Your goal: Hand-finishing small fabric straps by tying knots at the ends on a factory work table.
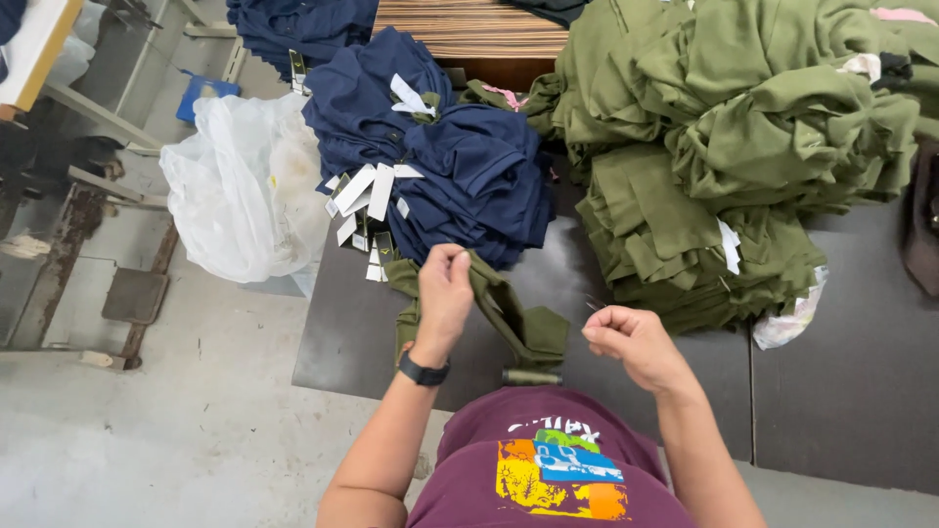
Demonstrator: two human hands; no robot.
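1. Head view, the piece in hand: you are gripping an olive green garment piece [509, 313] with your left hand [445, 293], whose fingers [460, 262] are closing tight on its upper edge. The cloth is hanging from that grip and trailing down onto the dark table [861, 391] in front of you.

2. Head view, how it is likely handling: the piece is folding and drooping, so judge it light, soft and limp, not slippery and not fragile. It is giving no stiffness of its own, so a pinch on a seam or folded edge should be serving you better than a flat hold on loose cloth.

3. Head view, the other hand: your right hand [631, 337] is hovering just beside the lower fold, apart from the cloth. Its fingers [602, 318] are pinching narrowly together, seemingly on something thin like a needle or thread, too small to tell.

4. Head view, surroundings: a thread spool [531, 376] is lying on the table near your body, just below the garment piece. Behind, a navy pile [460, 166] with white tags and a larger olive stack [724, 147] are sitting well apart from your fingers. A white plastic bag [240, 191] is hanging off the left side.
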